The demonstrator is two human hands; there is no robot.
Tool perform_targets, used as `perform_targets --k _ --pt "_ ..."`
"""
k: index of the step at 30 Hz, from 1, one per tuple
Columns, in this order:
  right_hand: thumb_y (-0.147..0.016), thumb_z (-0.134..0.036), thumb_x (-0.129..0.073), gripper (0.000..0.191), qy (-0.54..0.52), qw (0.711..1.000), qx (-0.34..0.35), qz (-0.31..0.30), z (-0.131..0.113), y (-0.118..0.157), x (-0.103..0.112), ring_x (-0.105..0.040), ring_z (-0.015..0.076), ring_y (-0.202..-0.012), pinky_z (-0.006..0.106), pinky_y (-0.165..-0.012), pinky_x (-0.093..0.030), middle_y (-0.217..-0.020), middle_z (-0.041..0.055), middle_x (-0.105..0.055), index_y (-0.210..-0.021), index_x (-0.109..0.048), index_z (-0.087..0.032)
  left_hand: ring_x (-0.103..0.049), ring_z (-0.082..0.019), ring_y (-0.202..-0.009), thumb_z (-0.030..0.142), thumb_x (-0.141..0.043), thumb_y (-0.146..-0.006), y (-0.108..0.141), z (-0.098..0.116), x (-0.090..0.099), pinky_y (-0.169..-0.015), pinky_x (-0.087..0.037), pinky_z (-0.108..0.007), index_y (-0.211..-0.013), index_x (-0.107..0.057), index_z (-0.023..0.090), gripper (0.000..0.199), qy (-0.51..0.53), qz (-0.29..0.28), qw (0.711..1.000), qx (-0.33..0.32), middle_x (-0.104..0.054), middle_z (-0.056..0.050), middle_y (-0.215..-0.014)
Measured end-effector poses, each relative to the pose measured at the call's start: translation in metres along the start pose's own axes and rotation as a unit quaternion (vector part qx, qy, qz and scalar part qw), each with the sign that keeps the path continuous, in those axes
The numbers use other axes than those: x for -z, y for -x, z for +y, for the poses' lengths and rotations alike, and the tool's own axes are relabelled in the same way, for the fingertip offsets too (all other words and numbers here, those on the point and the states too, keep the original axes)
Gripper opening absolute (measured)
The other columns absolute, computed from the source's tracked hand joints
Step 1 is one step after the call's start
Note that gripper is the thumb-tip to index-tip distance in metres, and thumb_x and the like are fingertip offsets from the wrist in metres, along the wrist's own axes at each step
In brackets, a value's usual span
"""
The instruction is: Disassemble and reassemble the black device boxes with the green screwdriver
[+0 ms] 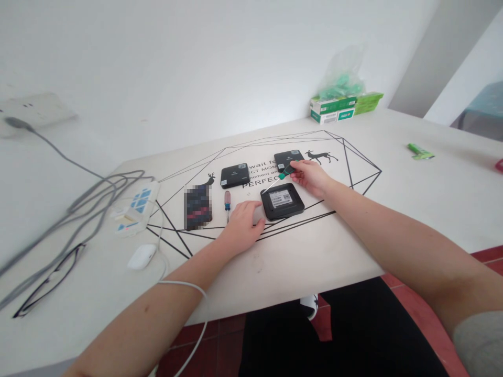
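My right hand (308, 177) is closed around the green and black handle of a screwdriver (282, 176). The screwdriver's thin shaft slants down to the far left corner of a flat black box (293, 208), which lies with its white label up and looks like a small set-top box. At the box's left edge rests my left hand (244, 221), thumb and fingers apart and curved. Whether its fingertips touch the box I cannot tell. Left of that hand lies a second screwdriver (227, 201) with a red and blue handle, its tip partly hidden.
Two more black boxes (234, 176) (288, 158) lie behind. A blurred dark object (198, 208), an earbud case (142, 256), a power strip (138, 209), cables and glasses (49, 281) are on the left. Green boxes (333, 107) stand by the wall; a green wrapper (421, 152) lies right.
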State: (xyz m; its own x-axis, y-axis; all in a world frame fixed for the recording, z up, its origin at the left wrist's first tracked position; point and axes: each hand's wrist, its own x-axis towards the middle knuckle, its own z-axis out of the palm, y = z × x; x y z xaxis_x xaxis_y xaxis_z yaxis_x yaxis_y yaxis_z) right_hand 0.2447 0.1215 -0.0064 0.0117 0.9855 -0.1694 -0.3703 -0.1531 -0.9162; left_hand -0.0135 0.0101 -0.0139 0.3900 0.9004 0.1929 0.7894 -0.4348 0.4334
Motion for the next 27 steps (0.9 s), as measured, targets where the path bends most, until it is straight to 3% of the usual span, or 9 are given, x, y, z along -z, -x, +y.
perform_targets --k 7,12,16,20,27 --pt "-0.098 -0.022 -0.071 0.022 -0.034 0.999 -0.014 0.018 -0.001 -0.004 0.004 -0.058 0.0081 -0.055 0.019 -0.052 -0.052 -0.066 0.0001 -0.066 -0.079 -0.061 -0.019 -0.059 -0.034 -0.133 0.028 -0.059 -0.094 0.000 -0.003 -0.001 -0.119 -0.045 -0.053 -0.131 -0.061 0.021 0.037 0.010 0.006 1.000 -0.001 -0.066 -0.014 -0.136" --pt "-0.099 -0.022 -0.069 0.023 -0.032 0.999 -0.012 0.017 -0.001 -0.002 0.002 -0.061 0.0081 -0.059 0.019 -0.057 -0.054 -0.070 0.0001 -0.068 -0.079 -0.060 -0.019 -0.055 -0.033 -0.140 0.026 -0.057 -0.095 -0.003 -0.013 -0.007 -0.123 -0.041 -0.053 -0.139 -0.053 0.014 0.045 0.037 0.045 0.997 0.053 -0.061 -0.020 -0.144" --pt "-0.090 -0.022 -0.081 0.019 0.001 1.000 -0.003 -0.025 0.002 0.001 0.001 -0.067 0.0098 -0.069 0.020 -0.064 -0.053 -0.076 -0.0003 -0.072 -0.082 -0.064 -0.019 -0.056 -0.031 -0.141 0.023 -0.058 -0.094 -0.005 -0.018 -0.010 -0.121 -0.043 -0.051 -0.146 -0.046 0.013 0.054 0.079 0.068 0.991 0.083 -0.059 -0.021 -0.146" --pt "-0.078 -0.032 -0.089 0.027 0.078 0.992 0.047 -0.084 0.008 0.003 0.000 -0.062 0.0086 -0.072 0.023 -0.070 -0.046 -0.079 -0.0032 -0.071 -0.087 -0.068 -0.018 -0.056 -0.032 -0.140 0.024 -0.062 -0.093 -0.003 -0.016 -0.008 -0.122 -0.042 -0.052 -0.147 -0.046 0.018 0.057 0.072 0.060 0.992 0.080 -0.064 -0.017 -0.140" --pt "-0.063 -0.046 -0.093 0.046 0.123 0.983 0.089 -0.100 0.010 0.009 -0.006 -0.056 0.0113 -0.074 0.030 -0.076 -0.042 -0.081 -0.0018 -0.072 -0.091 -0.069 -0.018 -0.054 -0.034 -0.140 0.027 -0.060 -0.093 -0.003 -0.014 -0.007 -0.124 -0.039 -0.055 -0.149 -0.044 0.013 0.060 0.044 0.049 0.996 0.063 -0.062 -0.020 -0.143"
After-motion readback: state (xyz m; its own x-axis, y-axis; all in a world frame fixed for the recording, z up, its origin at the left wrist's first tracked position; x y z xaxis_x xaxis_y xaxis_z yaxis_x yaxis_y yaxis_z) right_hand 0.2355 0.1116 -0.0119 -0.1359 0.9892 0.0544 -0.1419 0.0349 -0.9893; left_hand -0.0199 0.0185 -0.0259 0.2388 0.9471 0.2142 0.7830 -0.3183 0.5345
